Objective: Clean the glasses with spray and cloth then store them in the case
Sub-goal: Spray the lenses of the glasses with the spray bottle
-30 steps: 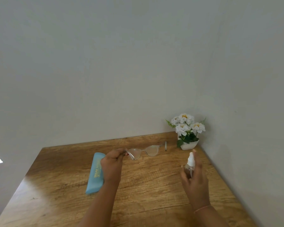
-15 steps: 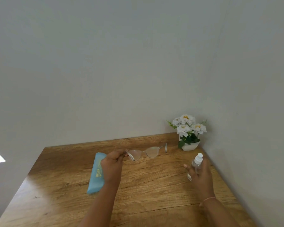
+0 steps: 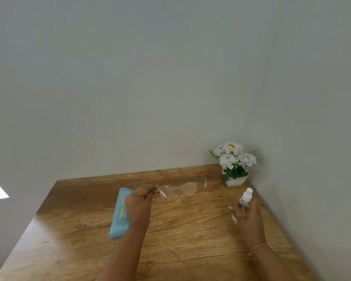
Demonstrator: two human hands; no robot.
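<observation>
Case (image 3: 121, 213) half hidden behind the left hand (image 3: 139, 205), which pinches the clear-framed glasses (image 3: 177, 190) by one temple; right hand (image 3: 249, 217) grips the spray bottle (image 3: 244, 201), tilted.

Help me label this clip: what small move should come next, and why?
Probably lower the spray bottle onto the table at the right. The right hand holds it tilted, low and well away from the glasses, which the left hand holds up by one temple. No cloth shows, so freeing that hand likely comes first.
</observation>
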